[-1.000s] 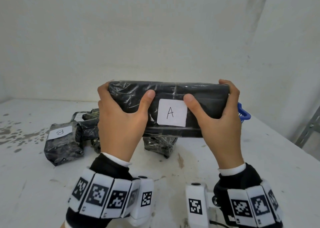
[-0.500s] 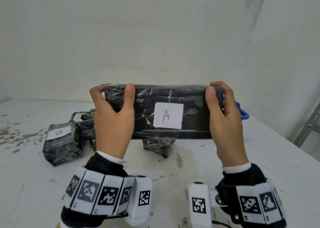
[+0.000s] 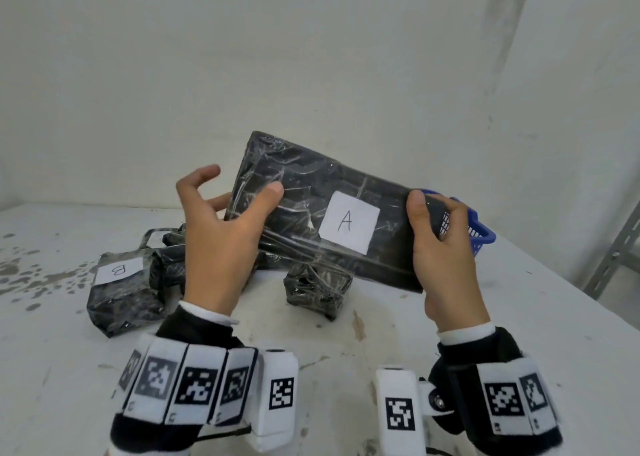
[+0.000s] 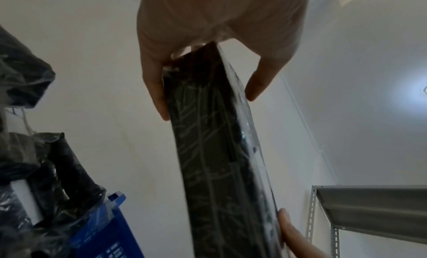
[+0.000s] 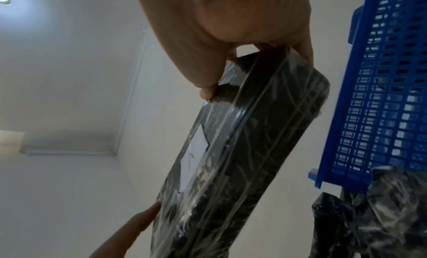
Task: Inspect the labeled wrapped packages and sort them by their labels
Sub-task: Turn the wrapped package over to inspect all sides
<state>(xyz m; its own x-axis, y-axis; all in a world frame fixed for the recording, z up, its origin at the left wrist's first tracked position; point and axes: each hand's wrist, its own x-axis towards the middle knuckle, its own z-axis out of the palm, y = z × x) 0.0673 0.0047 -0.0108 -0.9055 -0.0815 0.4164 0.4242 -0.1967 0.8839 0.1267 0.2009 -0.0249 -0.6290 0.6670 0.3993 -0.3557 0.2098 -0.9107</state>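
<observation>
The package point(image 3: 311, 209) was held tilted above the table point(image 3: 519, 317), label A point(image 3: 348, 222) facing the person, presumably for reading: the right hand point(image 3: 441, 247) gripped its right end while the left hand point(image 3: 221, 233) pinched its left end, upper fingers lifted.

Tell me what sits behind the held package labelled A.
Behind package A, a blue basket shows past the right hand; whether it holds anything is hidden. Below it on the table lie black wrapped bundles, labels unseen. The left hand pinches the other end.
</observation>
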